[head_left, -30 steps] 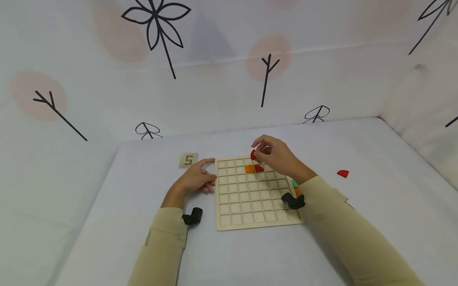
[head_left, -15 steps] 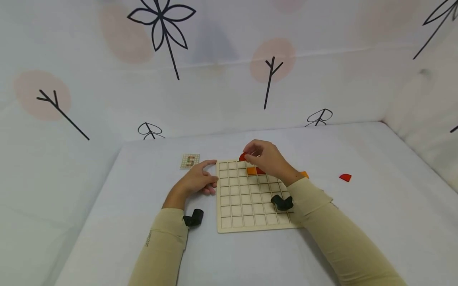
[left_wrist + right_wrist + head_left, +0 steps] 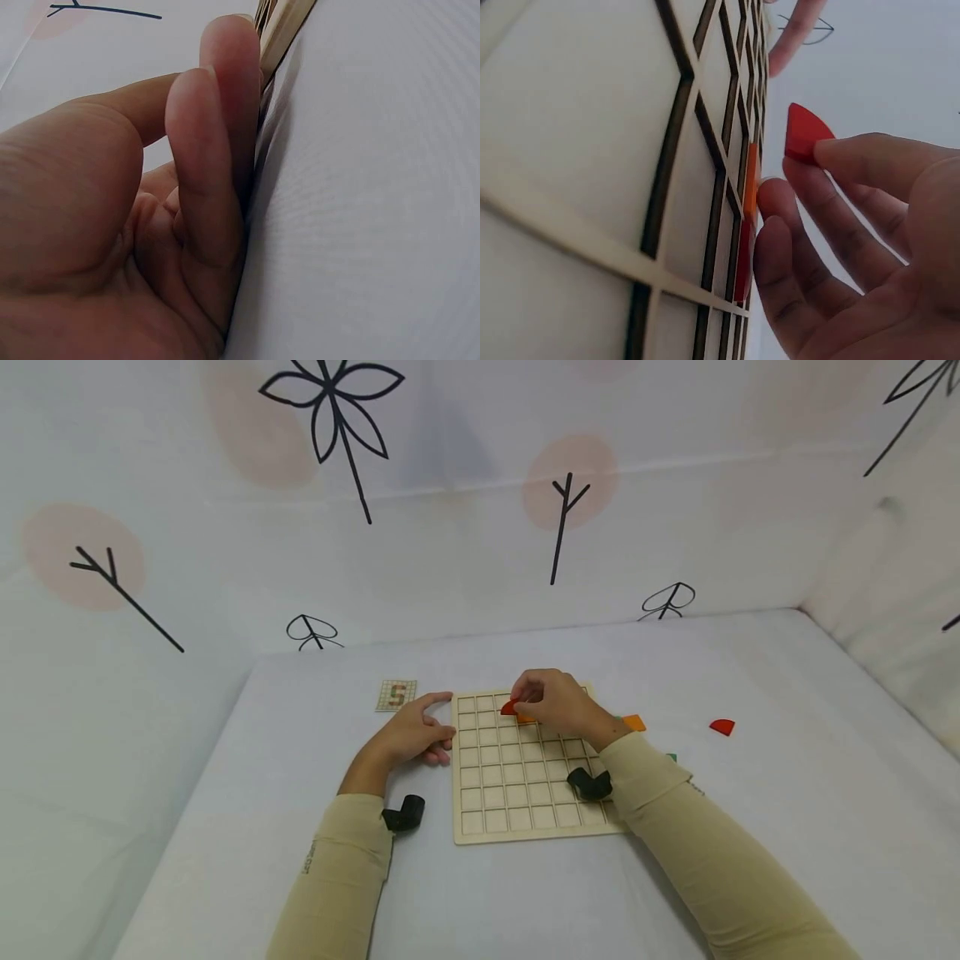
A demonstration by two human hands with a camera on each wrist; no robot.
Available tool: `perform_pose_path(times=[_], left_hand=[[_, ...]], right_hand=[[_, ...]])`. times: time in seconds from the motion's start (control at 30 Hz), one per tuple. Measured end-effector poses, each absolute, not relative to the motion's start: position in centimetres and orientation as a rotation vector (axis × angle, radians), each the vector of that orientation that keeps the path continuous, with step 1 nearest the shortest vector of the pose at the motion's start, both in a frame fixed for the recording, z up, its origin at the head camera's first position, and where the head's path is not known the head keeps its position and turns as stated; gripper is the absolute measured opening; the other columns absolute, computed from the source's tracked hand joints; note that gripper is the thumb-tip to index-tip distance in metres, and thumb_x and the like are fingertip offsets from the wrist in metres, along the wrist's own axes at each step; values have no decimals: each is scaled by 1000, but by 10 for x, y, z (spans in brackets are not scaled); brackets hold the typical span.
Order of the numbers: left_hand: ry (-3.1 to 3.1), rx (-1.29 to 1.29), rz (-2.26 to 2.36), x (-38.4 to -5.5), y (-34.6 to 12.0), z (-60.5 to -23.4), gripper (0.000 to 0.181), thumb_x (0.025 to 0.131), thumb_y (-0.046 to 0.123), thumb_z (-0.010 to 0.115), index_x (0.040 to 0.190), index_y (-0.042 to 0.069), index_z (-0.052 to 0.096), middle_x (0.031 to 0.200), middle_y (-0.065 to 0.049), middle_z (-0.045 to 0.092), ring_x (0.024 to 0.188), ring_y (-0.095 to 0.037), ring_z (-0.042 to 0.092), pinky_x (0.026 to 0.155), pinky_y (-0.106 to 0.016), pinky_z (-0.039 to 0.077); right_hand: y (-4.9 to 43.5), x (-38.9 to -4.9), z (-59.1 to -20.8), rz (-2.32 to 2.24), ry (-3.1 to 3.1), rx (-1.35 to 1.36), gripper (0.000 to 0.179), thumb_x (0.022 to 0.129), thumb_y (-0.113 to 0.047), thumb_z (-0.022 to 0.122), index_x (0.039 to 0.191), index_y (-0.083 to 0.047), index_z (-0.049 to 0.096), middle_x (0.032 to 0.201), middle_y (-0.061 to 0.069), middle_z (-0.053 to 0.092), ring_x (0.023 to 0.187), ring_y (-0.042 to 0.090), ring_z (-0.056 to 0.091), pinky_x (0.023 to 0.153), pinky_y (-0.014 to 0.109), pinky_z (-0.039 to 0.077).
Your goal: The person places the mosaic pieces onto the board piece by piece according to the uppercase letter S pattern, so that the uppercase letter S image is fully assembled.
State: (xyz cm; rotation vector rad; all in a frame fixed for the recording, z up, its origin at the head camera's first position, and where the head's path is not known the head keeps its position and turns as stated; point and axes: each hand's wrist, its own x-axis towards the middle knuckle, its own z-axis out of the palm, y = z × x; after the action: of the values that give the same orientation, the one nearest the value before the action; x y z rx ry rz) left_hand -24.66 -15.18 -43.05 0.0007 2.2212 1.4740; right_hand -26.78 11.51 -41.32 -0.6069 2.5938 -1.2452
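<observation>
A wooden grid board lies flat on the white table. My left hand rests at its left edge, index finger stretched to the top left corner and thumb against the side. My right hand pinches a red quarter-circle tile between thumb and finger, over the board's upper rows. In the right wrist view the held red tile is raised off the grid. An orange square tile and a second red tile sit in neighbouring cells beneath my right fingers.
A small pattern card with an S-shaped figure lies left of the board. Another red quarter-circle lies on the right of the table. Beside my right sleeve are an orange tile and a green tile, partly covered.
My right hand has carried the red tile left and then down toward the board, over the cell left of the orange tile. My left hand has stayed at the board's edge.
</observation>
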Motion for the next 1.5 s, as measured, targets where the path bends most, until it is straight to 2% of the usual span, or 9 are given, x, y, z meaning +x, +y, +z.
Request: perform_pose_path(times=[0.33,0.57,0.93,1.5], left_hand=[[2211,2,1481,-247,-153,-430,68,96,10,65,155,26,33,82,-9,67,58,-14,68,53,-23,55],[2216,14,1475,-248,-153,-433,68,96,10,64,155,25,33,82,-8,67,57,-13,67,53,-23,54],[2218,4,1460,-248,-152,-430,67,97,11,64,155,25,33,82,-8,67,58,-13,67,54,-22,55],[2225,11,1456,-248,-152,-430,68,97,10,64,155,25,33,82,-8,67,57,-13,67,53,-22,55]], right_hand=[[112,-269,-417,-1192,2594,-654,5,94,-9,68,99,-9,68,97,6,69,88,17,64,81,35,54],[110,-268,-419,-1155,2608,-614,5,95,-13,68,100,-12,69,98,4,70,89,18,65,82,36,53],[110,-268,-418,-1155,2604,-587,4,95,-13,68,99,-12,69,98,5,69,87,19,64,74,30,52],[109,-268,-420,-1154,2621,-636,6,96,-12,67,101,-12,68,98,5,67,86,19,63,74,32,51]])
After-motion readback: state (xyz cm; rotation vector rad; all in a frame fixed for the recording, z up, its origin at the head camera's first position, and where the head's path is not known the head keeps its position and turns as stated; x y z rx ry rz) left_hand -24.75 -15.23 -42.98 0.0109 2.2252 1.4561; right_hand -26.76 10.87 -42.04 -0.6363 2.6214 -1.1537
